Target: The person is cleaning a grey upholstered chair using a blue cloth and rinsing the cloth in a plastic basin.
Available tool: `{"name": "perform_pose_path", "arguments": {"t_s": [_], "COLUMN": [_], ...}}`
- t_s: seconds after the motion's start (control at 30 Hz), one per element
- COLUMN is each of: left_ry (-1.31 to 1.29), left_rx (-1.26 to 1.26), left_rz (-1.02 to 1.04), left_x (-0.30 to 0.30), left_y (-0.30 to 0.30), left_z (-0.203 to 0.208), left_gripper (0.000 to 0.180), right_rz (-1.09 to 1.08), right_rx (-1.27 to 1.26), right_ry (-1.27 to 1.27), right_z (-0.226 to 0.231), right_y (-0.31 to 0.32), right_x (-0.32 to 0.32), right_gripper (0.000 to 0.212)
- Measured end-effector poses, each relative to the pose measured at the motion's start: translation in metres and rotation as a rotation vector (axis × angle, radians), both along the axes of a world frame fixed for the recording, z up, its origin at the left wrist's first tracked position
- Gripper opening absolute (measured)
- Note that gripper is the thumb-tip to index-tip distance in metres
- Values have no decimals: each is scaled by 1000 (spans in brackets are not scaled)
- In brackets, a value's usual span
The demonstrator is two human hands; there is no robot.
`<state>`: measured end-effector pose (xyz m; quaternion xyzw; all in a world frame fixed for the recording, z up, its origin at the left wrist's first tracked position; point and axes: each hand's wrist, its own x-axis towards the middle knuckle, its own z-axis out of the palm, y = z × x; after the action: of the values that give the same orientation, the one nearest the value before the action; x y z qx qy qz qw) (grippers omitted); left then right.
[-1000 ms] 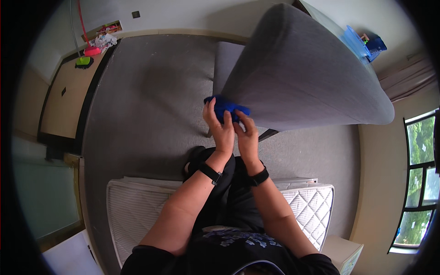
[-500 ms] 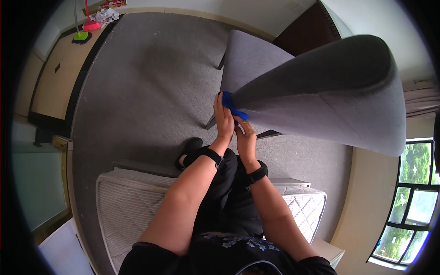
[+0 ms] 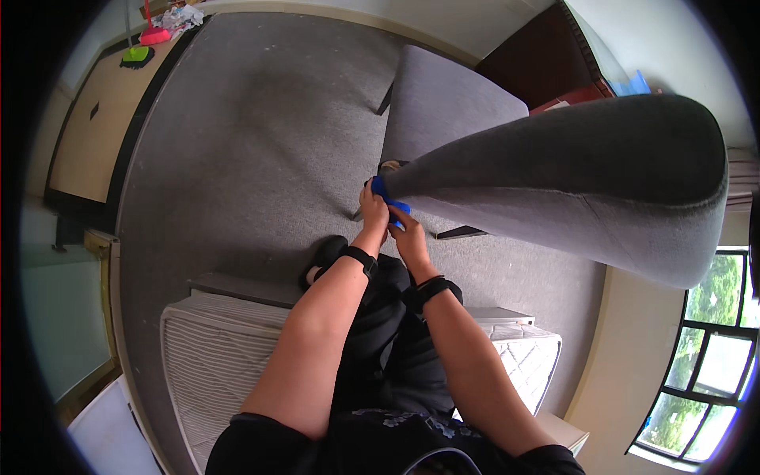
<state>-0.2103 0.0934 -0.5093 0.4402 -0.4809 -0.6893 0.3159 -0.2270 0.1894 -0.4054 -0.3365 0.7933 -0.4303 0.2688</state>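
Grey floor [image 3: 253, 174] — pink dustpan [image 3: 155, 36] beside litter [image 3: 183, 17] — left hand [image 3: 374, 212] and right hand [image 3: 412, 241] closed on blue cloth [image 3: 380, 188]

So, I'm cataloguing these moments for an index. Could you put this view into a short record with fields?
Left hand: holding a bunched blue cloth
Right hand: fingers at the cloth; exact grip unclear
Cloth position: by the narrow lower end of the backrest
Furniture: grey upholstered chair, its seat beyond the hands
Lower part of picture: white mattress
Upper left: green broom, pink dustpan
Lower right: dark-framed window
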Motion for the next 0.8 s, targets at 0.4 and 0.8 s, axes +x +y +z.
{"name": "perform_pose_path", "arguments": {"t_s": [0.4,0.8], "left_ry": [535,120], "left_rx": [343,223], "left_rz": [-106,-52], "left_x": [37,-12], "left_y": [86,81], "left_z": [239,145], "left_gripper": [64,43], "right_rz": [-326,-332], "right_rx": [-354,-254], "right_ry": [28,355], "right_z": [140,83], "right_y": [61,53], "right_x": [10,-1], "right_gripper": [33,29]}}
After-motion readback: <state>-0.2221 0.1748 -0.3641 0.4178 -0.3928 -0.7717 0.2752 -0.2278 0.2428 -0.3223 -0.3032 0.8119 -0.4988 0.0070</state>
